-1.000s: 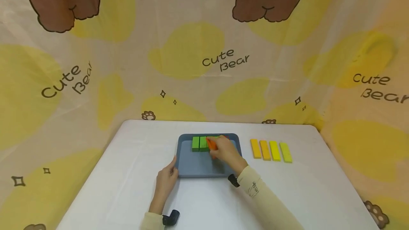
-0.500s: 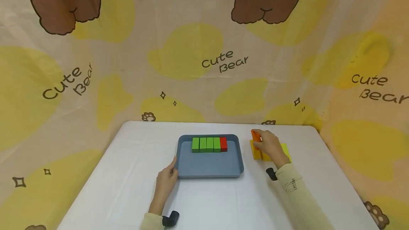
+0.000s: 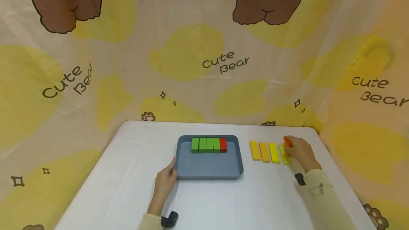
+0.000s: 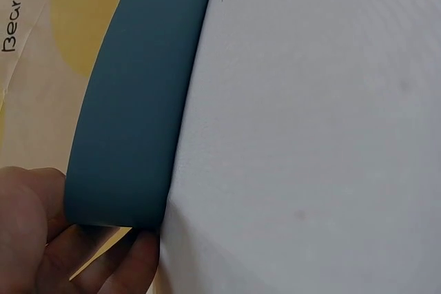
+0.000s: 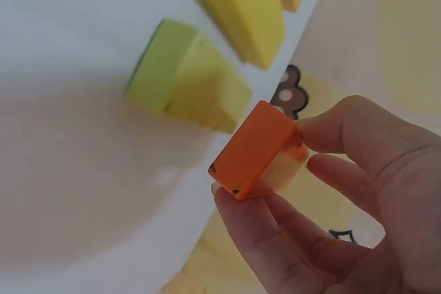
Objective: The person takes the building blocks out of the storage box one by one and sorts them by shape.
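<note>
Closest in, cream fabric sleeves (image 3: 330, 196) and black wrist devices (image 3: 170, 219), over a smooth white tabletop (image 3: 207, 201). Here's the left hand (image 3: 166, 177), fingers curled and gripping the near left corner of a matte blue-grey tray (image 3: 209, 168), rounded corners, low flat walls. Over to the right hand (image 3: 301, 152): thumb and fingers pinch a glossy orange block (image 5: 251, 146), sharp-edged, dark nicks at its corners, just beside a flat yellow-green block (image 3: 283, 156). Whether they touch, I can't tell! Left of that, a yellow block (image 3: 273, 152) and two amber blocks (image 3: 259, 152), slim slabs in a spaced row. Up at the tray's far wall, four green blocks (image 3: 206, 145) and one red block (image 3: 223, 144), side by side. Behind it all, creased bear-print cloth (image 3: 191, 52).
</note>
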Demonstrator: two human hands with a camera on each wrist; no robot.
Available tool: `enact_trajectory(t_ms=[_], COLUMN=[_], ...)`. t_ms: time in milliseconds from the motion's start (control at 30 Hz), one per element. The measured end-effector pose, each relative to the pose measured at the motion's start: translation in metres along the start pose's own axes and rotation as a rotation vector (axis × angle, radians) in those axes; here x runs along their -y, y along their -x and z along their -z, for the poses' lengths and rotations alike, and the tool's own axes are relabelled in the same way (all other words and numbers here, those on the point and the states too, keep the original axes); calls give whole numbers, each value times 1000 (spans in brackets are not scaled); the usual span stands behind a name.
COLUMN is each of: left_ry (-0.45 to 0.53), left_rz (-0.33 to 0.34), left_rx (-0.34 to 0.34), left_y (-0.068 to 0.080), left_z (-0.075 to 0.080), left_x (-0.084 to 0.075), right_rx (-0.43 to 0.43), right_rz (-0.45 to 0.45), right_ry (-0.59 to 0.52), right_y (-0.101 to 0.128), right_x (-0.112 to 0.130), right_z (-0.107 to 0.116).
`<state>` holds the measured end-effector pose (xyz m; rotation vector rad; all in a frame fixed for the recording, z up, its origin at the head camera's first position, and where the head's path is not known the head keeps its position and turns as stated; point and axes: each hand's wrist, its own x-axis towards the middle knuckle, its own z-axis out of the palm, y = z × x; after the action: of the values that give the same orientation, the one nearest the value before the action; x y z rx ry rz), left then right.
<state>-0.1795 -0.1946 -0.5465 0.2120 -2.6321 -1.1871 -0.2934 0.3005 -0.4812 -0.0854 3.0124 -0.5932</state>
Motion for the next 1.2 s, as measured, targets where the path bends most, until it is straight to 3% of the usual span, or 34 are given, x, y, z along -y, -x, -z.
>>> enact_trajectory(t_ms=[467, 1000, 1200], left_ry=[-2, 0, -3], left_rz=[3, 16, 16], left_rx=[-16, -9, -12], left_y=[2, 1, 1], left_z=[1, 1, 1], left_x=[-3, -4, -4], right_rx=[103, 119, 102], right_rz=[-88, -104, -69], right_ry=[17, 37, 84], right_y=[3, 4, 2], right_x=[-28, -33, -34], right_z=[-7, -15, -16])
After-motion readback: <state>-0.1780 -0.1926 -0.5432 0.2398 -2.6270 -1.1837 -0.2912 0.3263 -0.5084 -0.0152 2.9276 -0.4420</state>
